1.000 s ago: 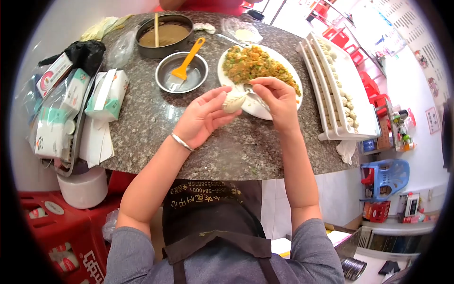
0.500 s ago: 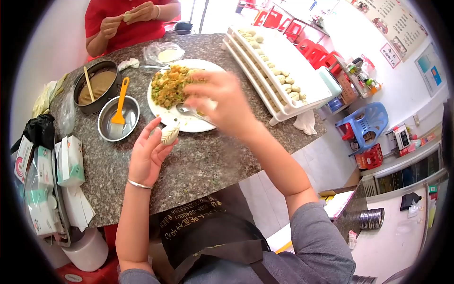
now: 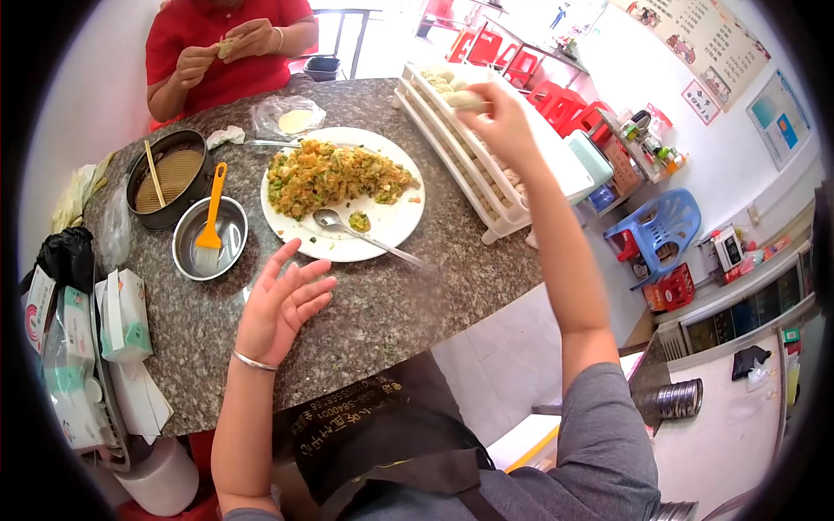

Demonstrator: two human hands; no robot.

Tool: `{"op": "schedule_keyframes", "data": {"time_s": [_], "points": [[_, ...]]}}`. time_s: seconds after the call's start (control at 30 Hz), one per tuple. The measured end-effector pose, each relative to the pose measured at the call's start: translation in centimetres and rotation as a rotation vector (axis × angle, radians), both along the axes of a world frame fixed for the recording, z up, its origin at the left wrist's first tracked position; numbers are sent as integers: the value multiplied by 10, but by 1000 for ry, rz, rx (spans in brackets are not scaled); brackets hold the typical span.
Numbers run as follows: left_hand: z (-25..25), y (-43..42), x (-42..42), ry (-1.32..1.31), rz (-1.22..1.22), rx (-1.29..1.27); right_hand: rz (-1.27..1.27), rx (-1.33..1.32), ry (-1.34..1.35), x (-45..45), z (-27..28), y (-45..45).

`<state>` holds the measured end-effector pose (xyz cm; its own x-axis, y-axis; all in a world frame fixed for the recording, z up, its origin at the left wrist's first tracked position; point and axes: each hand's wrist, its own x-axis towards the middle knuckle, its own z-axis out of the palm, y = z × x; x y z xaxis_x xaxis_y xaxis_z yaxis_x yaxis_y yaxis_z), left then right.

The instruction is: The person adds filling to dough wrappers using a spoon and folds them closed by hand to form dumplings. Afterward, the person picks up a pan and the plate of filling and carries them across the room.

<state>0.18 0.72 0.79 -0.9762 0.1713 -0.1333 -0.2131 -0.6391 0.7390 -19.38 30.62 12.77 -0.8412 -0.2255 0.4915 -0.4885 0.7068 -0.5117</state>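
Observation:
My right hand [image 3: 504, 126] is raised over the stacked white trays [image 3: 506, 227], its fingers closed on a pale pleated dumpling [image 3: 466, 101]. Other dumplings [image 3: 439, 80] lie in the top tray, partly covered by that hand. My left hand [image 3: 285, 306] is empty, palm up with fingers apart, above the stone table just in front of the white plate [image 3: 401, 227]. Chopped orange-green filling [image 3: 334, 176] is heaped on the plate. A metal spoon [image 3: 360, 233] rests over its near rim, a bit of filling beside the bowl end.
To the left, a metal bowl [image 3: 185, 252] holds an orange brush [image 3: 211, 227], near a dark round pan [image 3: 182, 178] with chopsticks. A thin wrapper [image 3: 298, 120] lies in plastic behind the plate. Opposite, a person in red [image 3: 230, 61] handles dough. Tissue packs [image 3: 124, 317] stand at the left edge.
The dumpling has passed from my left hand to my right, which has moved right and away from me to the trays. My left hand is now empty. The view has shifted slightly.

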Motion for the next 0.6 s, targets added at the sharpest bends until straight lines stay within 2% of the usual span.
{"op": "schedule_keyframes", "data": {"time_s": [0.1,0.13,0.2,0.27,0.3,0.33,0.4,0.53,0.6], "points": [[-2,-2,0,-7,0,29,-112,-182,-231,-44,1,54],[-3,-3,0,-11,-8,42,-80,-359,-272,-49,-1,58],[-5,-4,-1,-15,-5,51,-141,-459,-393,-52,-5,71],[-5,-5,-1,-22,-7,60,-383,-151,-346,-77,-27,95],[-5,-5,0,-30,-9,68,-509,98,-321,-79,-30,100],[-5,-5,0,-38,-11,75,-509,98,-322,-81,-31,106],[-4,-6,1,-53,-5,87,-633,276,-348,-86,-36,112],[-5,-7,0,-80,12,129,-520,202,-220,-95,-35,114],[-4,-6,0,-96,22,146,-434,228,-241,-100,-30,110]]}}
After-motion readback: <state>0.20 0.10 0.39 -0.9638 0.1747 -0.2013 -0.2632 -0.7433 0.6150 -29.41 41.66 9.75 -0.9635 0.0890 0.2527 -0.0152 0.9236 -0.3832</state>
